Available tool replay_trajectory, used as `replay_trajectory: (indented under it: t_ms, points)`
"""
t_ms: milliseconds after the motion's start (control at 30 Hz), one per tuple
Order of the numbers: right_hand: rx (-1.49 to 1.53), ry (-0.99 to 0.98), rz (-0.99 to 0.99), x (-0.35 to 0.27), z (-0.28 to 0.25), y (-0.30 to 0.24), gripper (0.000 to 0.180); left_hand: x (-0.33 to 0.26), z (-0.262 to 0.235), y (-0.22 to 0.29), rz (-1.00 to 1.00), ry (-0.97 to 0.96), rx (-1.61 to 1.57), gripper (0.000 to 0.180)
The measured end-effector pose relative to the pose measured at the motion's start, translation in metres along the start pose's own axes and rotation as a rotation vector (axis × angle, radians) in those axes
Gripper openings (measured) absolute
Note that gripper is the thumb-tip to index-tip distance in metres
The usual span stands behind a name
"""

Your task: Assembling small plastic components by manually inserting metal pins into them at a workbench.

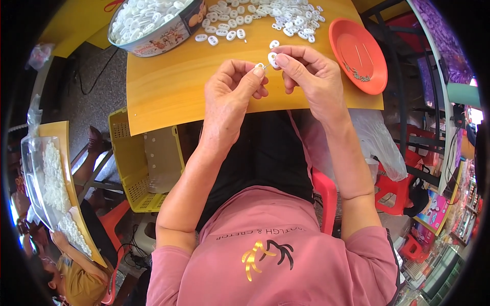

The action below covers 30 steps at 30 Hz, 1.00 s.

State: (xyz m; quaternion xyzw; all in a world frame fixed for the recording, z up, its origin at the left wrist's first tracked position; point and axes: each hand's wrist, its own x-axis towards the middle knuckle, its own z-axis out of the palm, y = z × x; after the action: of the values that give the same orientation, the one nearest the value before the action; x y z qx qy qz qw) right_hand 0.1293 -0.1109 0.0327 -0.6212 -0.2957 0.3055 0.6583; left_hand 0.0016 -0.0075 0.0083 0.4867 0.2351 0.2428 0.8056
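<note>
Above the near part of the yellow table, my left hand (pixel 236 84) pinches a small white plastic piece (pixel 260 66) between thumb and fingers. My right hand (pixel 312 71) is closed on a white oval plastic piece with holes (pixel 272 60), held up beside the first. A tiny metal bit (pixel 266 65) shows between the two pieces; its exact form is too small to tell. Just beyond my right fingertips lies another two-holed white oval (pixel 274 44). Farther back, many similar white ovals (pixel 232 23) are spread over the wood, with a denser pile (pixel 296 18) to the right.
A tin (pixel 158 43) heaped with white pieces stands at the table's back left. The red plate (pixel 375 66) at right holds small metal parts (pixel 357 74) and two thin sticks. Below are a yellow crate (pixel 125 168) and plastic bag (pixel 380 137). Another person (pixel 79 270) works at left.
</note>
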Motion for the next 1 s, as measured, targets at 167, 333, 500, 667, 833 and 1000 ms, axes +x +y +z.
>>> replay_trajectory:
  t_ms: [167,333,500,667,833,1000]
  points:
    - [-0.106,-0.004,-0.031,-0.003,-0.002,-0.002,0.019,0.001,0.003,0.001,-0.003,0.005,0.024,0.016]
    - [-0.159,-0.009,-0.058,-0.007,0.0,-0.002,0.018,0.001,0.005,0.0,0.004,0.003,0.042,0.018]
    - [-0.125,0.05,-0.101,-0.01,0.006,0.007,0.019,0.0,0.008,0.0,-0.006,0.009,-0.014,0.018]
    - [-0.086,0.1,-0.158,-0.015,0.013,0.012,0.017,-0.001,0.008,0.0,-0.009,-0.023,-0.114,0.016]
    - [-0.072,0.091,-0.17,-0.016,0.02,0.015,0.017,0.0,0.005,-0.004,0.0,-0.007,-0.087,0.015]
    - [0.184,0.016,-0.094,-0.01,0.011,0.021,0.019,-0.001,0.002,-0.002,0.038,-0.039,0.027,0.019]
